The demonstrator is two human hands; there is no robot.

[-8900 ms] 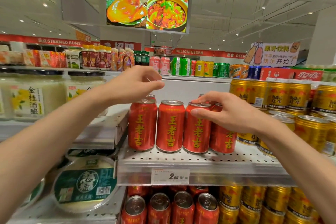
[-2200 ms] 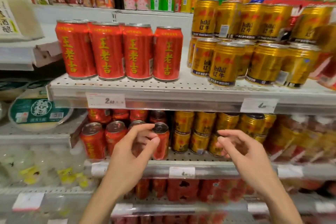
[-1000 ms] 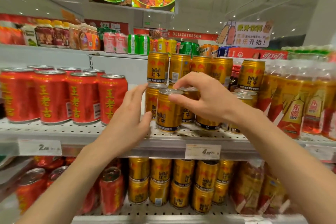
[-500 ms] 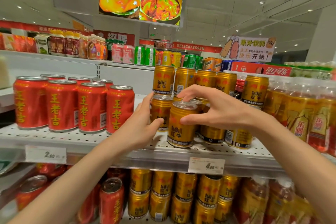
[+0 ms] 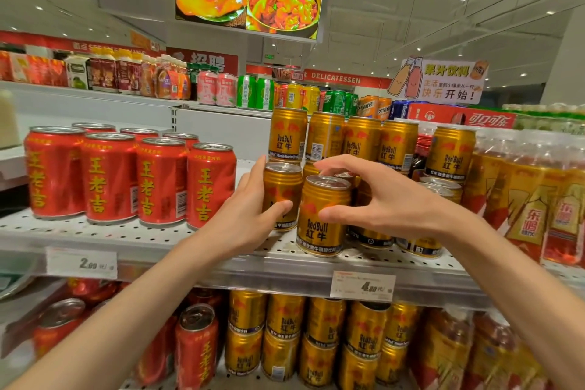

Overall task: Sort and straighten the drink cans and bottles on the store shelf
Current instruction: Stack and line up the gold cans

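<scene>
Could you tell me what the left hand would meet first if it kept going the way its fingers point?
Nothing to travel: the left hand already grips a short gold metal can.

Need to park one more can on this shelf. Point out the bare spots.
Bare perforated shelf shows between the red cans and the gold Red Bull cans, partly taken by the left hand. Right of that, stacked gold cans and bottles stand crowded.

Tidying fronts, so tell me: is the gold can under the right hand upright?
Upright: the gold can stands flat on the shelf, lid up.
</scene>
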